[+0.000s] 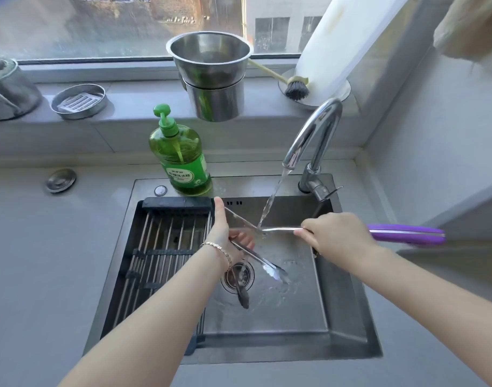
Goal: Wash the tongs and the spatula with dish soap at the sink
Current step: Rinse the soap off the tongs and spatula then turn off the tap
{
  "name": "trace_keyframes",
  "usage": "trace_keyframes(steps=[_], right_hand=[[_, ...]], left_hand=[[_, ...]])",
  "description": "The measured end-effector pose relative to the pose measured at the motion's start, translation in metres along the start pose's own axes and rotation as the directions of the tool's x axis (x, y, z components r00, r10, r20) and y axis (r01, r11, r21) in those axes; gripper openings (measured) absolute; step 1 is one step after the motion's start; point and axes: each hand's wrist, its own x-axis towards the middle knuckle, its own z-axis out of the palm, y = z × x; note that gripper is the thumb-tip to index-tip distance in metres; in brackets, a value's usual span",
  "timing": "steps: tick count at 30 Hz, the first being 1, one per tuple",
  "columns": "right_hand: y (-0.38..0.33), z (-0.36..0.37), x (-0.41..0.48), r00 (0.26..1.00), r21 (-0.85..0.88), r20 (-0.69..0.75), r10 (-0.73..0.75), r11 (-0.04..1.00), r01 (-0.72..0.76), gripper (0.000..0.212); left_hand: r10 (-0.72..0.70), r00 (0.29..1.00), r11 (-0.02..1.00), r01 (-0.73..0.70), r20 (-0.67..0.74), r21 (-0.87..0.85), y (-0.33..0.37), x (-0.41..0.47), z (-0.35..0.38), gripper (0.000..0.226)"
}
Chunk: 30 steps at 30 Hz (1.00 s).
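Left hand fingers clamped on tongs, tips down; right hand fingers clamped on spatula, lying crosswise under water.

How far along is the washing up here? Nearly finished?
Probably not. Water from the tap is running onto the spatula, which the right hand holds; the left hand grips the tongs over the sink. That rinsing is in hand. No suds show and the dish soap bottle stands on the ledge, so soaping may remain. Neither tool is on the rack yet.
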Motion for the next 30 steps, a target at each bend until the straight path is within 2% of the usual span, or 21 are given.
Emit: trace_keyframes(steps=[2,3,5,6,7,9,10,11,12,13,14,16,18,19,23,26,29,30], right_hand=[[0.0,0.003,-0.002,1.0,-0.088,0.003,-0.017,0.996,0.017,0.04],[0.0,0.007,-0.004,0.999,-0.099,-0.031,-0.041,0.994,0.037,0.035],[0.001,0.015,-0.009,0.992,-0.137,-0.111,-0.053,0.99,0.037,0.03],[0.001,0.021,-0.01,0.987,-0.124,-0.159,-0.034,0.992,0.015,0.036],[-0.002,0.023,-0.01,0.986,-0.121,-0.164,-0.01,0.993,-0.01,0.039],[-0.008,0.025,-0.01,0.993,-0.08,-0.114,-0.008,0.997,-0.001,0.028],[-0.011,0.023,-0.008,0.996,0.005,-0.059,0.066,0.998,-0.066,0.023],[-0.01,0.024,-0.006,0.985,0.147,0.096,0.141,0.977,-0.154,0.024],[-0.01,0.025,-0.001,0.945,0.292,0.276,0.174,0.922,-0.255,0.024],[-0.01,0.026,0.003,0.896,0.456,0.406,0.177,0.811,-0.367,0.021],[-0.012,0.029,0.006,0.872,0.592,0.463,0.158,0.677,-0.437,0.02],[-0.019,0.036,0.011,0.847,0.728,0.52,0.111,0.462,-0.507,0.017],[-0.025,0.042,0.015,0.834,0.762,0.546,0.079,0.369,-0.533,0.017],[-0.027,0.043,0.016,0.836,0.756,0.542,0.083,0.387,-0.529,0.021],[-0.026,0.04,0.018,0.88,0.637,0.411,0.237,0.615,-0.464,0.041],[-0.025,0.033,0.019,0.88,0.583,0.389,0.272,0.667,-0.464,0.034],[-0.023,0.028,0.02,0.853,0.546,0.439,0.282,0.67,-0.503,0.032],[-0.023,0.027,0.021,0.842,0.533,0.46,0.28,0.671,-0.515,0.033]], left_hand=[[0.013,0.998,1.0,-0.014,0.061,0.016,0.001,-0.001,0.003,0.083],[0.027,0.997,0.999,-0.029,0.067,0.041,0.0,-0.003,0.005,0.068],[0.069,0.997,0.992,-0.066,-0.029,0.108,-0.004,0.0,0.005,0.031],[0.08,0.992,0.986,-0.065,-0.098,0.153,-0.006,0.006,0.003,0.025],[0.099,0.984,0.98,-0.07,-0.152,0.184,-0.008,0.011,0.001,0.03],[0.132,0.976,0.978,-0.1,-0.174,0.181,-0.009,0.015,0.0,0.032],[0.158,0.973,0.974,-0.125,-0.169,0.189,-0.01,0.01,0.001,0.034],[0.187,0.968,0.968,-0.153,-0.165,0.199,-0.01,0.006,0.001,0.036],[0.221,0.963,0.958,-0.185,-0.153,0.218,-0.012,0.004,0.001,0.039],[0.247,0.958,0.947,-0.208,-0.144,0.245,-0.014,0.004,-0.001,0.04],[0.269,0.953,0.936,-0.225,-0.14,0.27,-0.015,0.001,-0.002,0.039],[0.323,0.939,0.91,-0.272,-0.122,0.314,-0.019,-0.005,0.0,0.033],[0.368,0.924,0.873,-0.306,-0.101,0.38,-0.024,-0.008,0.005,0.036],[0.381,0.919,0.861,-0.313,-0.1,0.401,-0.027,-0.008,0.007,0.038],[0.396,0.906,0.847,-0.299,-0.148,0.44,-0.03,-0.002,0.015,0.028],[0.421,0.88,0.81,-0.256,-0.22,0.528,-0.024,0.0,0.023,0.045],[0.43,0.886,0.759,-0.25,-0.176,0.601,-0.02,0.007,0.024,0.046],[0.433,0.892,0.713,-0.249,-0.133,0.655,-0.019,0.007,0.023,0.042]])
